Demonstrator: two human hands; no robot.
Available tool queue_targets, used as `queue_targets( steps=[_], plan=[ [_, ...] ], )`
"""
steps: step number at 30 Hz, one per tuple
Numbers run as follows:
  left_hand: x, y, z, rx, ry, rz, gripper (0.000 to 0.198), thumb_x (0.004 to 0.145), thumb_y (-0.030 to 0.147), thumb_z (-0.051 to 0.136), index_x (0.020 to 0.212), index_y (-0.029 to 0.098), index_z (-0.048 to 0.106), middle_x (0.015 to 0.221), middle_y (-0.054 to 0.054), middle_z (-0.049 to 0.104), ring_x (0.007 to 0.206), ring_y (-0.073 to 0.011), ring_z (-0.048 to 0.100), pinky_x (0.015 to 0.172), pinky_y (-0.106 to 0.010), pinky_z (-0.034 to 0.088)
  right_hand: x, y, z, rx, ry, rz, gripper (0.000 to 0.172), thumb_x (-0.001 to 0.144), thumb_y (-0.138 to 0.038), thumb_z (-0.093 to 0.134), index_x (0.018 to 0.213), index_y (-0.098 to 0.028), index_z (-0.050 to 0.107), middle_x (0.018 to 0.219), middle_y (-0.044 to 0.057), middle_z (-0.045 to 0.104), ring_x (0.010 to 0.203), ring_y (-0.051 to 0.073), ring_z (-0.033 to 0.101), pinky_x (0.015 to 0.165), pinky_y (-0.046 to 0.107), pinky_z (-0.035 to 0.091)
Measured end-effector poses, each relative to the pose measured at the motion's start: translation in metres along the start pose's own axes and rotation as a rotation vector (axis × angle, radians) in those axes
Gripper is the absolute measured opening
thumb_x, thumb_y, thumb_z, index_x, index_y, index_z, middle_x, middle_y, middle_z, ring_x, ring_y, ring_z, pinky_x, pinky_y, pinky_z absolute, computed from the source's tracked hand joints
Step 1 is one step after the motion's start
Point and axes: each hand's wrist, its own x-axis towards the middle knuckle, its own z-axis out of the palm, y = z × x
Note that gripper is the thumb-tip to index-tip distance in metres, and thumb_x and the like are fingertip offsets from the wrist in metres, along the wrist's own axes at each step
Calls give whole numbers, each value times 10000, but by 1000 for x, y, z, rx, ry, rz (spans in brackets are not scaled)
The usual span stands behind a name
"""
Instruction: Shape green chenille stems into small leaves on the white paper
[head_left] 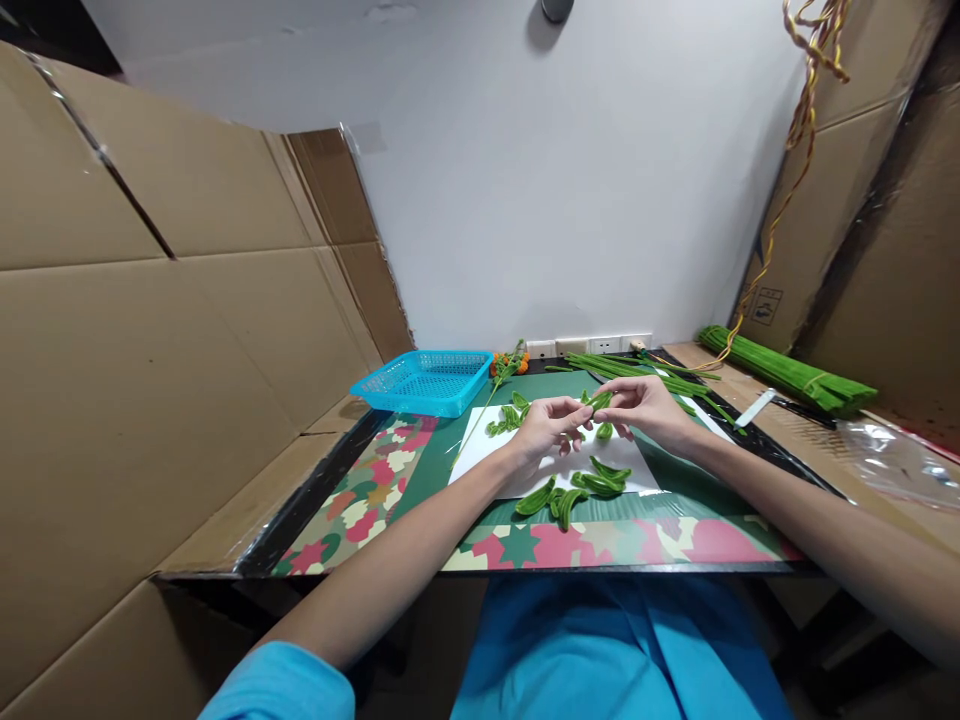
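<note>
Between my two hands a fuzzy green pipe-cleaner leaf [601, 400] is pinched, held above a white sheet [480, 462]. My left hand [551, 428] is closed, thumb and fingertips on the leaf's left side. From the other side, my right hand [646, 408] grips the same leaf with its fingertips. Several finished-looking green leaf shapes [601, 484] lie below my hands, some on the sheet and some past its near edge. Another cluster of curled green pieces [507, 420] rests left of my left hand. My fingers partly hide the held leaf.
A blue plastic basket [427, 382] stands at the back left, beside an orange flower with a green stem [511, 362]. Loose green pipe cleaners [637, 366] lie behind my right hand. Farther right are a green bundle [787, 372], a white strip [755, 408] and a clear plastic bag [900, 460]. Cardboard walls [225, 330] flank the table.
</note>
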Motion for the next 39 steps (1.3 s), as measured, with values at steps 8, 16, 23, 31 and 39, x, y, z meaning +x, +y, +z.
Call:
queue_targets(
  steps=[8,16,23,31,39],
  plan=[
    [-1,4,0,28,-35,-33,483,728,573,795,899,132,696,828,-23,649,546,-59,589,427,-165,328,-1,4,0,-77,55,-21,528,689,-532,879,988,-146,677,639,53,707,412,127,527,392,258,428],
    [2,6,3,25,41,39,457,774,572,742,914,145,657,836,-12,624,500,-54,574,366,-158,324,-2,-2,3,-140,20,-103,437,833,-546,769,1002,-169,627,683,35,697,434,117,532,401,239,415],
    [7,2,3,6,56,79,481,758,542,763,996,148,623,860,0,599,509,-70,587,348,-165,365,5,0,0,-39,61,-96,437,936,-592,623,826,-169,598,686,37,680,426,106,531,390,226,406],
    [11,-8,0,82,71,140,511,740,578,776,967,150,616,762,16,606,481,-63,554,357,-159,356,5,5,3,146,-63,70,460,908,-620,648,793,-198,506,573,-7,600,400,98,464,378,215,367],
    [11,-9,-1,146,84,158,501,778,588,732,1012,158,629,828,5,620,501,-66,579,364,-160,349,3,-2,4,223,-83,119,434,897,-601,663,839,-184,560,574,-5,585,429,108,482,378,213,383]
  ],
)
